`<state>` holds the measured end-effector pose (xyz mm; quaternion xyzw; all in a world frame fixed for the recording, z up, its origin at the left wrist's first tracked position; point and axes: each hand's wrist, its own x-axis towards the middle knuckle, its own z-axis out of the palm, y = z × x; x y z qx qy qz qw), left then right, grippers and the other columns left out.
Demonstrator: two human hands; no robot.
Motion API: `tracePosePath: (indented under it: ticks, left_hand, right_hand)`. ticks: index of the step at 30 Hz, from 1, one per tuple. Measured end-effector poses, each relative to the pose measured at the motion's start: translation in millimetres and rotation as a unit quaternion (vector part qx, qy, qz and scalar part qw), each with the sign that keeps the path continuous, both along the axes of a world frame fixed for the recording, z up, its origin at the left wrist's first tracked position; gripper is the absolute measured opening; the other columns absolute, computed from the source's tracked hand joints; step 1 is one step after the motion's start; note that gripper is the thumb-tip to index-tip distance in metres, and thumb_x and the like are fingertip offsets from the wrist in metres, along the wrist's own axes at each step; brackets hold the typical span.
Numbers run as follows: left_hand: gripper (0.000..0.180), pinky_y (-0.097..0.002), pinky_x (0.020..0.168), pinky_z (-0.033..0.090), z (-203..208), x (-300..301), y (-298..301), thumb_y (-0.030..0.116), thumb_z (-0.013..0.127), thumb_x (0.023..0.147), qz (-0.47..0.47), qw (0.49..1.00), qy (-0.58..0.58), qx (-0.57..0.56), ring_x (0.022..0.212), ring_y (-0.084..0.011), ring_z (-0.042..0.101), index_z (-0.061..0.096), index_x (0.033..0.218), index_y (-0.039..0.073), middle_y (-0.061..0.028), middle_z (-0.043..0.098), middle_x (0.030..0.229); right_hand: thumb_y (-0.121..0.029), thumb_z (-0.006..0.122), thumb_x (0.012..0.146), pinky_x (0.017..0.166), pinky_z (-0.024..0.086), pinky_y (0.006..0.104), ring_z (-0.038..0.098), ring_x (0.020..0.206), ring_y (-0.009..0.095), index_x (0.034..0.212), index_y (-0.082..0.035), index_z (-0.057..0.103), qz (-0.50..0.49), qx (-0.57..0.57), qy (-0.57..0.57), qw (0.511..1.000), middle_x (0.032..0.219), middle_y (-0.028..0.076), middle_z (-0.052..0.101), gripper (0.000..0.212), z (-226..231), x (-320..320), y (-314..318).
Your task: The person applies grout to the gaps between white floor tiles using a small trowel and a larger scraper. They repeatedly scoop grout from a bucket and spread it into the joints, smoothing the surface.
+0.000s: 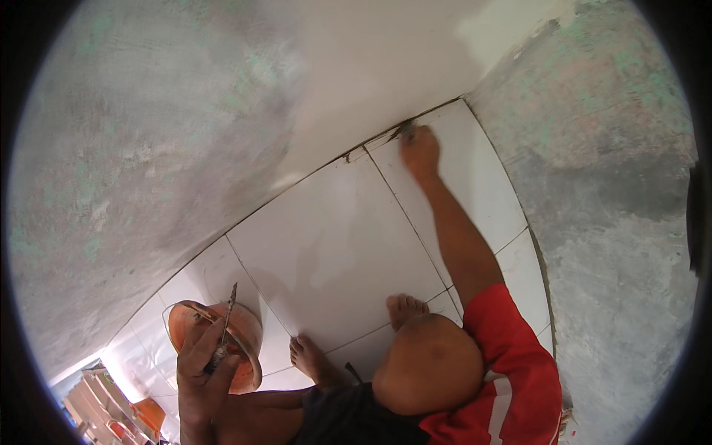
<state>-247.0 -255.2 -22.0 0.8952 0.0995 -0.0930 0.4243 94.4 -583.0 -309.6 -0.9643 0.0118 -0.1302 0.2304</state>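
My left hand [199, 367] is closed round the handle of a mortar-stained trowel [231, 302], whose narrow blade points up and is seen almost edge-on. Just behind that hand stands an orange bucket [251, 326] with a thin wire handle. With the arm stretched far out, my right hand [420, 154] presses at the joint between wall and floor, fingers bunched together. Something small and greyish [407, 128] shows at its fingertips, too blurred to name. A dark smear of grout [395, 136] lies along the joint beside it.
White floor tiles [326, 245] with dark joints spread below me. Bare plastered walls rise on the left [163, 126] and right [615, 245], meeting at the far corner. My bare feet [311, 357] and bent knee [430, 363] are close by. Wooden pieces [100, 404] lie at the lower left.
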Motion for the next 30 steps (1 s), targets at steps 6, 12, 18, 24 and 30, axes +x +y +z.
tracePosePath:
  ticks: [6, 12, 18, 24, 30]
  left_hand:
    - [0.058, -0.0314, 0.079, 0.046, -3, 11, -3, -0.005, 0.065, 0.076, -0.027, 0.999, 0.016, 0.028, 0.088, -0.0200, 0.055, 0.061, 0.133, -0.001, -0.0071, 0.057, 0.096]
    - [0.058, -0.0305, 0.079, 0.047, -8, 5, 10, -0.005, 0.068, 0.076, 0.031, 0.998, 0.054, 0.011, 0.086, -0.0180, 0.053, 0.061, 0.134, -0.001, -0.0059, 0.054, 0.094]
    - [0.054, -0.0327, 0.089, 0.049, -7, 10, 18, -0.008, 0.066, 0.079, 0.016, 0.998, 0.061, -0.005, 0.103, -0.0240, 0.063, 0.060, 0.133, -0.004, -0.0151, 0.062, 0.115]
    - [0.057, -0.0327, 0.080, 0.048, -8, 27, 12, 0.000, 0.067, 0.078, -0.036, 0.998, 0.039, 0.029, 0.089, -0.0209, 0.055, 0.059, 0.135, -0.002, -0.0086, 0.057, 0.098]
    - [0.056, -0.0310, 0.081, 0.045, -1, 26, 8, -0.002, 0.066, 0.079, -0.069, 0.997, 0.027, 0.016, 0.089, -0.0204, 0.056, 0.059, 0.134, -0.002, -0.0083, 0.058, 0.098]
  right_hand:
    - [-0.019, 0.069, 0.084, 0.080, 0.053, 0.0495, 0.063, 0.087, 0.040, 0.093, -0.002, 0.067, 0.121, 0.114, -0.029, 0.986, 0.093, 0.021, 0.064, 0.019, -26, -34, 35]
    - [-0.023, 0.071, 0.084, 0.078, 0.052, 0.0499, 0.065, 0.086, 0.044, 0.089, 0.001, 0.069, -0.080, 0.088, -0.101, 0.988, 0.090, 0.023, 0.067, 0.025, 0, 43, -86]
    - [-0.028, 0.070, 0.083, 0.081, 0.053, 0.0494, 0.066, 0.090, 0.042, 0.089, 0.001, 0.071, -0.067, 0.051, 0.032, 0.996, 0.094, 0.024, 0.069, 0.030, 7, 84, -99]
    - [-0.021, 0.066, 0.084, 0.078, 0.053, 0.0499, 0.065, 0.088, 0.038, 0.084, -0.001, 0.066, 0.071, 0.032, -0.042, 0.996, 0.091, 0.020, 0.065, 0.019, -20, 5, 25]
    - [-0.016, 0.067, 0.082, 0.077, 0.054, 0.0489, 0.063, 0.085, 0.039, 0.084, 0.000, 0.066, 0.169, 0.074, 0.013, 0.983, 0.089, 0.021, 0.063, 0.017, -5, -47, 106]
